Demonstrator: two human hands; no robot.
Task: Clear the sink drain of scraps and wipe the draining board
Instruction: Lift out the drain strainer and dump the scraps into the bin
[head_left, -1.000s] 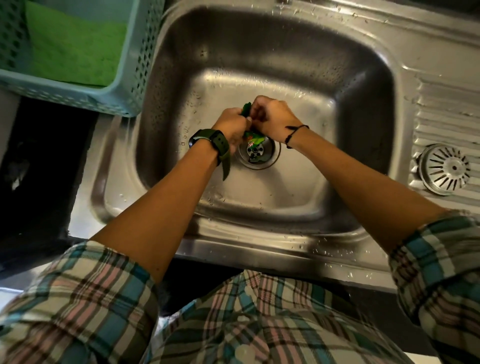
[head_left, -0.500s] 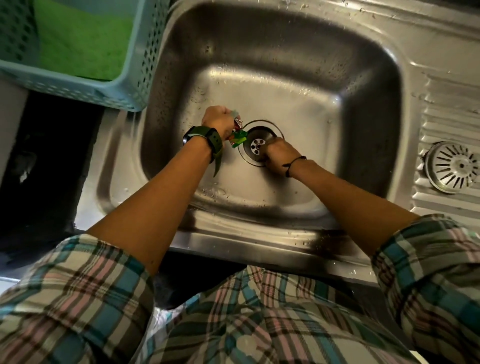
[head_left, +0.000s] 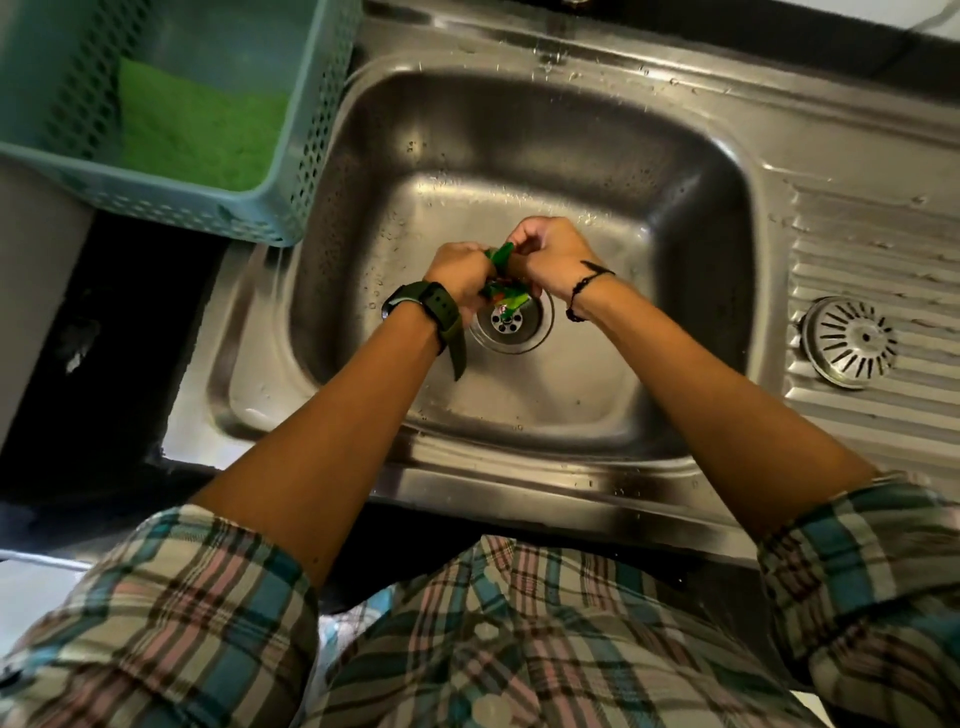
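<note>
Both hands meet just above the drain (head_left: 511, 321) at the bottom of the sink (head_left: 691, 218). The left hand (head_left: 460, 278) is curled round a wad of green scraps (head_left: 503, 283), and the right hand (head_left: 548, 254) pinches the top of the same wad, probably to gather loose bits into one bundle before lifting it clear. A shred hangs down over the drain's far edge, so the drain is likely not yet cleared. To the right, the ribbed draining board (head_left: 872, 249) is wet, with the strainer (head_left: 849, 342) lying on it, which would have to be moved for wiping. At far left a teal basket (head_left: 306, 156) holds a green sponge (head_left: 202, 130), well apart from the hands.
</note>
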